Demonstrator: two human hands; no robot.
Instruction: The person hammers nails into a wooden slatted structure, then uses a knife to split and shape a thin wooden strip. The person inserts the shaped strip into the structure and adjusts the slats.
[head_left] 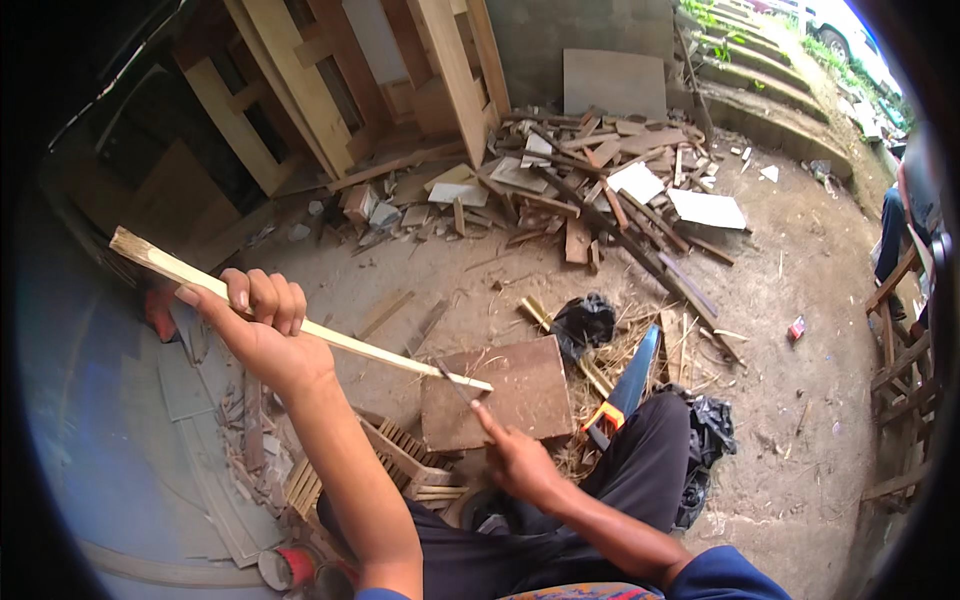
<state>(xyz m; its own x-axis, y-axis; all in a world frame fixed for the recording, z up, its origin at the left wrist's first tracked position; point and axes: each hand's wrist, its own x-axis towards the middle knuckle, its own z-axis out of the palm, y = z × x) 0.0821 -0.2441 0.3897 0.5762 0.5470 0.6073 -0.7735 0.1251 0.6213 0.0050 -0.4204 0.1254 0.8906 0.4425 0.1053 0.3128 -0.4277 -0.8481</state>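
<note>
Patterned cloth [585,592] at the lap, a blade across pale wood

Nearest the camera, the cloth shows at the lower edge, below both bare arms. The left hand [285,350] has its fingers curled around a pale wooden strip [390,353] near its raised end. The strip slants down to the right, its lower end over a brown board [535,385]; whether it bears on the board I cannot tell. The right hand [525,468] has its fingers closed around a handle mostly hidden in the grip, the index finger reaching along towards a thin dark blade [457,381] that crosses the strip near that end.

With one hand steadying so long a piece, the strip could twist under pressure and let the blade skid. A knot might jerk the edge sideways. The saw [633,375] lies right beside the trousered right leg [645,465]; a shifting knee could meet its teeth.

Counted: two hands, one strip, one blade, one board, one saw, two black plastic bundles [584,325]. Scrap wood [600,190] behind overlaps too much to count.
</note>
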